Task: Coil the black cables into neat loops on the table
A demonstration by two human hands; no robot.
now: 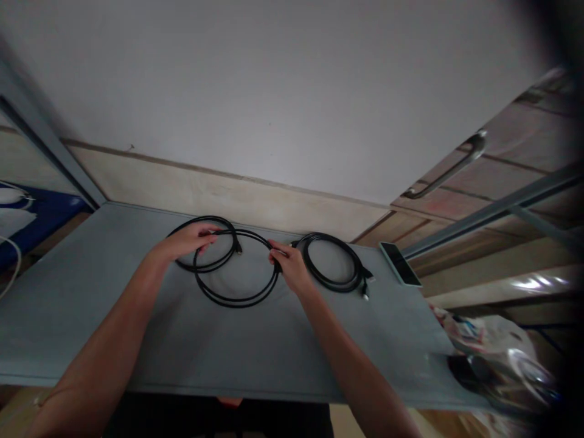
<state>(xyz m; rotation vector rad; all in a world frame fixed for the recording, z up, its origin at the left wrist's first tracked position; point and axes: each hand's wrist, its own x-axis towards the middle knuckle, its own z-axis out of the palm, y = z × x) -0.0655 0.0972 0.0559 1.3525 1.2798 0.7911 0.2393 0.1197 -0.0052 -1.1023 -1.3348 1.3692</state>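
Between my two hands is a black cable (237,302) wound into a loose coil. My left hand (197,238) pinches its upper left side. The right side of that coil is gripped by my right hand (286,260), fingers closed around it. Behind my left hand, another coiled black cable (207,267) lies on the grey shelf (219,359), with a connector near its right edge. A third black cable (333,286) rests coiled to the right of my right hand, its plug ends pointing right.
A phone (401,264) lies at the shelf's right back corner. A clear container with a dark end (497,377) stands at the front right. Grey metal posts (50,134) frame the shelf, and a pale wall (255,91) rises behind. A blue surface (50,222) shows at far left.
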